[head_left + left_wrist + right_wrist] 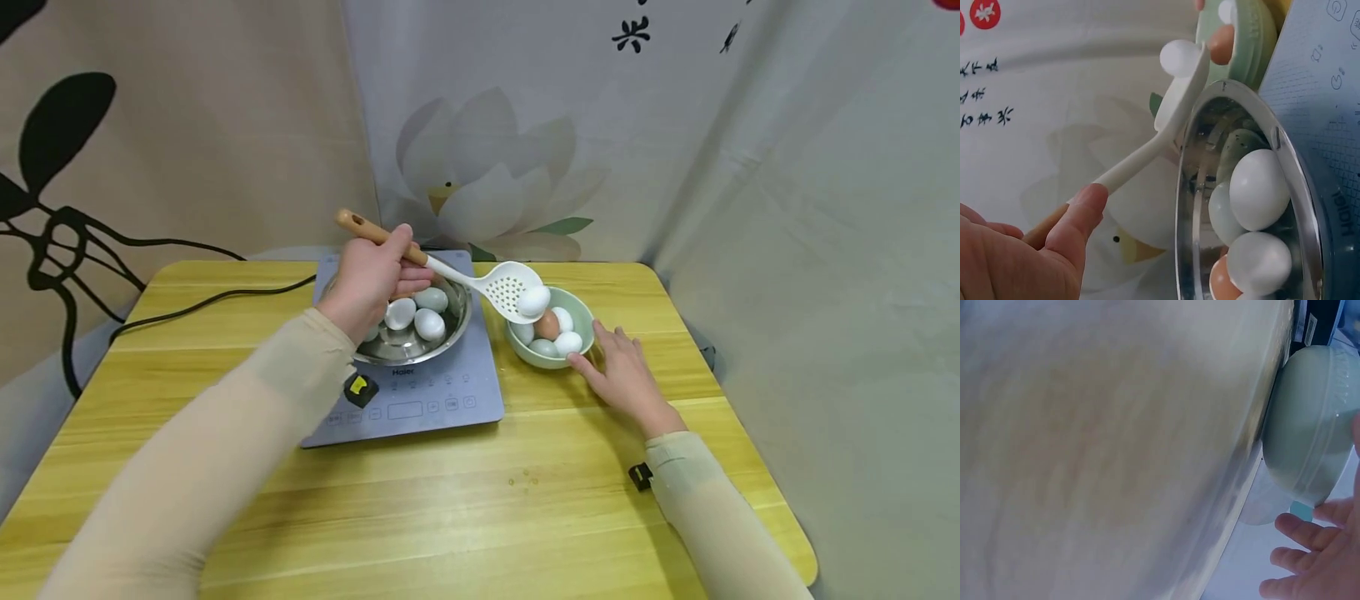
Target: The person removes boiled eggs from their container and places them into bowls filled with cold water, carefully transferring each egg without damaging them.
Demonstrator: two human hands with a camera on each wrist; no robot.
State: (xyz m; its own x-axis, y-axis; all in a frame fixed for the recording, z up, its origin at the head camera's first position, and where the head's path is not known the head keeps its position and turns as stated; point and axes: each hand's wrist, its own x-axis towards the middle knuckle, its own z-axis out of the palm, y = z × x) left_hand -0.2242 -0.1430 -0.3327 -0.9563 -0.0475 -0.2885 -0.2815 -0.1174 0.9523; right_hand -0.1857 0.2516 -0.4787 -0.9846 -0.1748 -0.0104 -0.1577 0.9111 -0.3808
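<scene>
My left hand point(372, 279) grips the wooden handle of a white slotted spoon point(504, 287), its thumb along the handle. One white egg point(533, 301) lies in the spoon's bowl, above the rim of a pale green bowl point(530, 355). Inside that bowl are several eggs, white, bluish and one brown egg point(547, 325). My right hand point(624, 377) is at the green bowl's right side, fingers spread, thumb and fingertips at its wall. Under my left hand stands a steel pot point(1312, 231) with several eggs in it, partly hidden by the hand in the head view.
The pot stands on a grey induction cooker point(442, 406) marked Haier. A black cable point(217, 298) runs left from it over the wooden table point(390, 517). Printed curtains point(510, 67) hang behind and at the right side. A few drops lie on the wood.
</scene>
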